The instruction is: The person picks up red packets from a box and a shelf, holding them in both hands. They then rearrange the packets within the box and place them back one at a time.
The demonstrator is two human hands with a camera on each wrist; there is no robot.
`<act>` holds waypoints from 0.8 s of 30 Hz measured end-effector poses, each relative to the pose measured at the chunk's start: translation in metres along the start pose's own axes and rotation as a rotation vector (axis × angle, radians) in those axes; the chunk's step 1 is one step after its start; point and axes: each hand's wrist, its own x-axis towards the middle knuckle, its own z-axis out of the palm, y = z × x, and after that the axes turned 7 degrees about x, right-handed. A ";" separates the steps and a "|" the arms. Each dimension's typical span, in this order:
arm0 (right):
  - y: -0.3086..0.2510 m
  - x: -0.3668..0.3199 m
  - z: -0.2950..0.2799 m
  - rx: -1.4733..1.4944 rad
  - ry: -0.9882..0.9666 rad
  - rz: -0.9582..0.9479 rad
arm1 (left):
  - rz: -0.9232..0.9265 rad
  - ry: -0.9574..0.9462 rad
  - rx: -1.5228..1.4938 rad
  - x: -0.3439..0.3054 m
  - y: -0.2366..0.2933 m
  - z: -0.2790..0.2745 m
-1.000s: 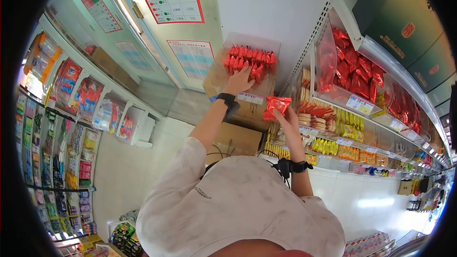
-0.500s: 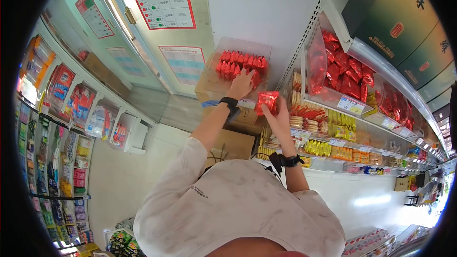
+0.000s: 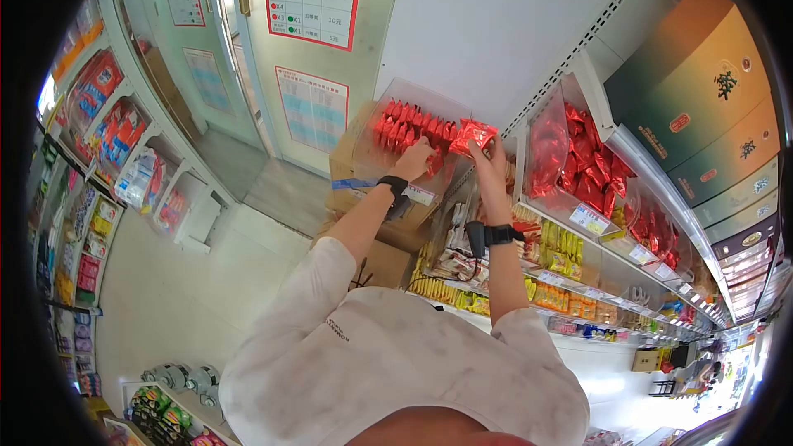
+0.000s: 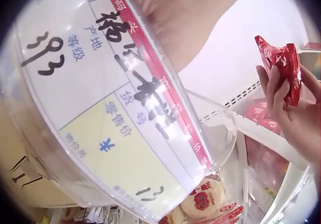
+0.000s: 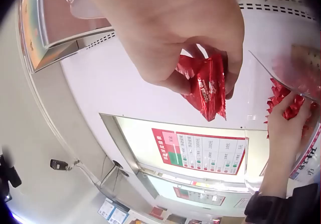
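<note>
My right hand [image 3: 489, 163] grips a shiny red foil packet [image 3: 471, 135] between thumb and fingers, beside the right end of a clear plastic bin [image 3: 429, 97]. In the right wrist view the packet [image 5: 208, 88] shows white print. Inside the bin, small red packets [image 3: 405, 122] stand packed upright in rows. My left hand [image 3: 410, 162] reaches over the bin's front, its fingers among the front packets; I cannot tell whether they pinch one. A handwritten price label [image 4: 110, 88] on the bin front fills much of the left wrist view, hiding those fingers.
The bin rests on a cardboard carton [image 3: 345, 149] against a white wall panel [image 3: 471, 25]. At right, a tiered shelf holds a bin of larger red packs [image 3: 585, 157], with yellow packets [image 3: 562, 249] lower down. A door with posters [image 3: 314, 116] is at left.
My right hand has moved forward with its red packet, from before the bin up to its right end. The left hand stays among the front packets. The head view has turned.
</note>
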 end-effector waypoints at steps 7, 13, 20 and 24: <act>0.019 0.031 0.014 -0.128 -0.022 0.030 | 0.036 0.160 -0.029 0.006 -0.013 0.011; 0.013 0.029 0.013 0.127 -0.125 0.087 | -0.060 0.188 -0.117 -0.002 -0.015 -0.011; -0.012 0.007 0.020 0.458 -0.223 0.157 | -0.126 0.151 -0.170 -0.013 -0.015 -0.018; -0.017 0.004 0.018 0.473 -0.245 0.133 | -0.133 0.159 -0.175 -0.011 -0.020 -0.011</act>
